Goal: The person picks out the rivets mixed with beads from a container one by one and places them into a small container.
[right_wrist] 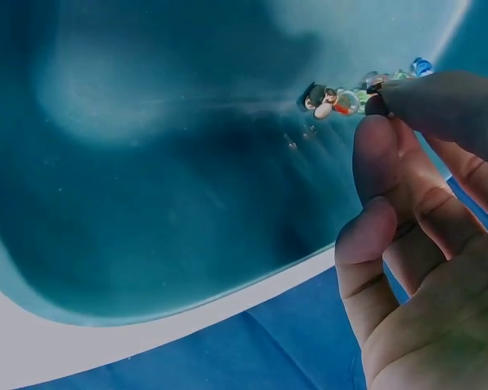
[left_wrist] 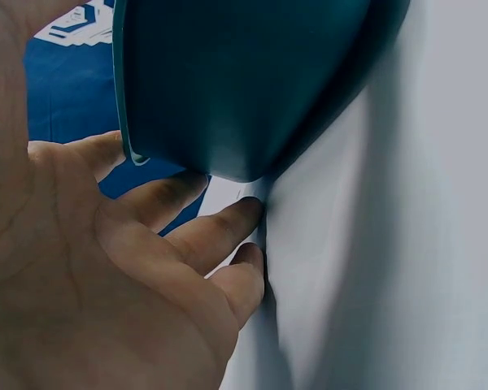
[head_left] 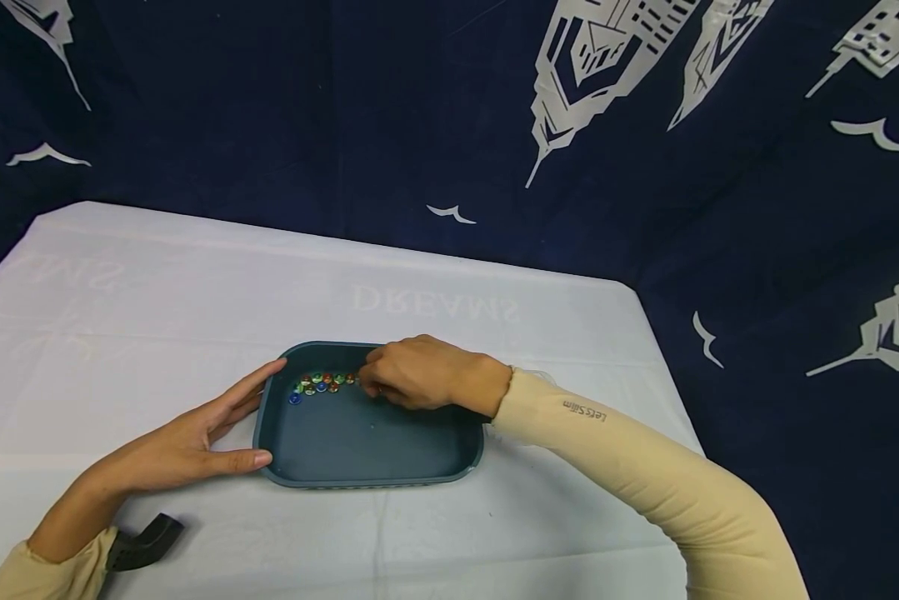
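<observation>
A dark teal tray (head_left: 374, 450) with rounded corners lies on the white cloth. Glass marbles (head_left: 322, 387) in blue, green, red and amber sit in a short double row near its back wall, at the left. My left hand (head_left: 182, 446) spans the tray's left end, thumb on the front corner of the rim and forefinger by the back corner. Reaching into the tray, my right hand (head_left: 412, 375) is at the row's right end. Its thumb and finger pinch a small dark marble (right_wrist: 376, 104), mostly hidden between the tips, close beside the other marbles.
White cloth (head_left: 194, 317) covers the table, and a navy cloth (head_left: 307, 108) with white building prints hangs behind and to the right. A black curved piece (head_left: 147, 542) shows at the left sleeve. Some clear item (head_left: 542, 377) peeks from behind the right cuff.
</observation>
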`<state>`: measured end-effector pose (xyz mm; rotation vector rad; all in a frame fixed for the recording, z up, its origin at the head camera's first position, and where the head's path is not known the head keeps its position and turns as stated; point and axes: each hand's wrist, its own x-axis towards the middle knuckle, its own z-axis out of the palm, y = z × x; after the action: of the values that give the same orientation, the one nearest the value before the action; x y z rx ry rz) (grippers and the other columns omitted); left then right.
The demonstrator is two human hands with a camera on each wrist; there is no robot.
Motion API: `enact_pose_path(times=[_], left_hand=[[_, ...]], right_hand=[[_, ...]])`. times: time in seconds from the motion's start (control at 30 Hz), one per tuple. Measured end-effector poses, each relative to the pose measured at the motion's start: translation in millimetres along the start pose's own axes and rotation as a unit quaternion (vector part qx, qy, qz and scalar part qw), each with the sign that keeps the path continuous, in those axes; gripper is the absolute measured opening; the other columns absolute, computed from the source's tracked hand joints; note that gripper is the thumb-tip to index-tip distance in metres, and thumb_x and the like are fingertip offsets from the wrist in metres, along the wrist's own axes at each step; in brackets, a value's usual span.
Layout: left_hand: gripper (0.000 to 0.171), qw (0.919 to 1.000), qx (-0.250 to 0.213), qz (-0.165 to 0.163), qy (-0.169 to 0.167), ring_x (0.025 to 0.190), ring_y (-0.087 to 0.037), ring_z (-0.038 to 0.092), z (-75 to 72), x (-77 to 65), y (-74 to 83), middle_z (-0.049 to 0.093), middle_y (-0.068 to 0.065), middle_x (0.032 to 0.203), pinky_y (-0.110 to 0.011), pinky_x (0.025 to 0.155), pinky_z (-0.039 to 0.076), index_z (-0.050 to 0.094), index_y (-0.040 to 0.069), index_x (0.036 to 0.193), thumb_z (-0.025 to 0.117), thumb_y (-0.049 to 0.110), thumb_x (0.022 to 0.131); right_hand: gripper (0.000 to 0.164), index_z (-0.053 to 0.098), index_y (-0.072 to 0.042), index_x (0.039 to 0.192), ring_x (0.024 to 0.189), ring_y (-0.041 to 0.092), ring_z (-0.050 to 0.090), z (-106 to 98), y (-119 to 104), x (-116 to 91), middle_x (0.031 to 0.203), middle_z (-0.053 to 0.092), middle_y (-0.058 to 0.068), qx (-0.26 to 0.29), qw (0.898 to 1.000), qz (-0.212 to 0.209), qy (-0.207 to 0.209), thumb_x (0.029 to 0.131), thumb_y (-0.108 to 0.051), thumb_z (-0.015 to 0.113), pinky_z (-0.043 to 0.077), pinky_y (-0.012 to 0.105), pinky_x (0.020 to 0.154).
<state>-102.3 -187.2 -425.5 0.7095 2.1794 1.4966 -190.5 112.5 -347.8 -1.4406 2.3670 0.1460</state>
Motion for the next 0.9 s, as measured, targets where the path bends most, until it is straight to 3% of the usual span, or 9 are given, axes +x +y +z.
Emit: enact_pose_path(times=[0.4,0.9], left_hand=[[0.096,1.0,0.006,0.006,0.003,0.147,-0.053,0.02,0.0,0.0,-2.5,0.005,-0.008,0.168,-0.004,0.101,0.028,0.007,0.033,0.162,0.073,0.019,0.093],[0.096,0.9999,0.004,0.014,0.001,0.146,-0.054,0.02,0.0,0.0,-2.4,0.004,-0.007,0.169,-0.004,0.102,0.028,0.007,0.032,0.162,0.073,0.018,0.093]], right_hand=[[0.014,0.07,-0.019,0.109,0.086,0.007,0.061,-0.8,5.2,-12.0,0.102,0.066,-0.007,0.012,1.0,-0.003,0.015,0.099,-0.015,0.061,0.054,0.03,0.079],[0.009,0.069,-0.016,0.104,0.078,0.007,0.057,6.7,20.3,-41.6,0.095,0.065,-0.009,0.041,0.998,0.027,0.047,0.099,-0.016,0.062,0.052,0.028,0.074]])
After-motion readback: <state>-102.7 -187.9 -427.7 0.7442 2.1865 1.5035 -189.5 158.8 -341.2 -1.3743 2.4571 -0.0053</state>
